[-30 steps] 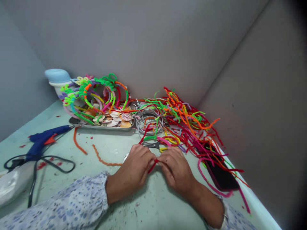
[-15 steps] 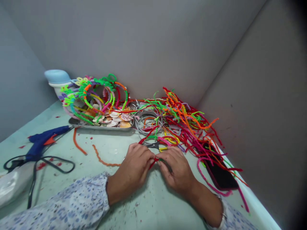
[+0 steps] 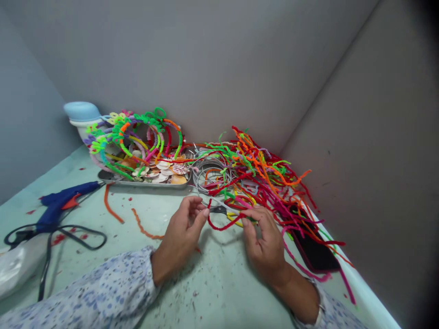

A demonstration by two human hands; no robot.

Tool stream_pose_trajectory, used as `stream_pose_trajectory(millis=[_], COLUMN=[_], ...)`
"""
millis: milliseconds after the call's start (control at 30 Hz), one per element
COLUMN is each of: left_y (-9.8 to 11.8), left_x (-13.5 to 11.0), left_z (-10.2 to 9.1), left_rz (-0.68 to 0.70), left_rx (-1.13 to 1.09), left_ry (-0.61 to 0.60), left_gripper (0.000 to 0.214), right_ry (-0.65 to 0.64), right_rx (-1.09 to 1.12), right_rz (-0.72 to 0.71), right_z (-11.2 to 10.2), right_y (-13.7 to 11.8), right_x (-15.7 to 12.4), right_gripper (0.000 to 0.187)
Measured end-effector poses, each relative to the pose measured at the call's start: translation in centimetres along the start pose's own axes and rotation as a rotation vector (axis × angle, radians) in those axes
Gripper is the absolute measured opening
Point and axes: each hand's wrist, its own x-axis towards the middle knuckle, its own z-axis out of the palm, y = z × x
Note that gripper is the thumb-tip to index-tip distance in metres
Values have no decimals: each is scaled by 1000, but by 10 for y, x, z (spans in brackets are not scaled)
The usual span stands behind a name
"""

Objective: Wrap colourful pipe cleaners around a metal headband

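Note:
My left hand (image 3: 183, 235) is half open, its fingers loosely curled and its thumb tip beside the upright end of a red pipe cleaner (image 3: 221, 228). Whether the thumb touches it I cannot tell. The strand hangs in a curve between my hands. My right hand (image 3: 262, 237) pinches its other end between thumb and forefinger. A thin grey wire (image 3: 221, 204) reaches to the same fingers, with a bit of green at the fingertips. Scissors with dark blades (image 3: 218, 209) and red and yellow handles lie just beyond, partly hidden by my right hand.
Behind lie a wire coil (image 3: 199, 176), a metal tray (image 3: 151, 183) of shells with fuzzy headbands (image 3: 125, 132), and a tangled pipe cleaner heap (image 3: 260, 160). A blue glue gun (image 3: 61, 201) with black cord is left; a phone (image 3: 317, 249) lies right. A blue-lidded bottle (image 3: 82, 112) stands behind.
My hands have moved apart; before, their fingertips met on the red strand. The red pipe cleaner now hangs as an open curve between them, and the grey wire shows.

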Motion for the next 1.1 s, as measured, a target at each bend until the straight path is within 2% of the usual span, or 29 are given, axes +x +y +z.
stream_pose_trajectory(millis=[100,200,300,367,467,567,700,767,900,1100], left_y=[-2,0,3,4,3,-1,-4,-3,0,5], left_x=[6,6,0,-5,-9,-6,1,3,2,1], left_z=[1,-1,-4,-5,-5,-5,-10,-12,-10,-6], left_rz=[-180,-198,-66,89,383,582,705,795,905,901], left_rx=[-241,-354,-380,-300,6,277,544,647,667,606], left_ry=[-167,-248,-239,-263,-302,-193,104,190,126,19], left_gripper=[33,19,10,20,49,48,37,38,30,9], right_ry=[2,29,58,63,26,-20,-40,-65,-139,-217], right_rx=[4,-11,-10,-5,7,43,121,154,205,257], right_rz=[-16,43,137,153,121,80,7,-41,-69,-66], right_z=[0,0,2,3,2,0,-2,-3,-2,-1], right_y=[0,1,3,4,3,0,-4,-6,-9,-14], right_x=[0,1,3,3,3,2,1,2,2,1], right_gripper=[20,18,16,15,15,16,19,20,20,18])
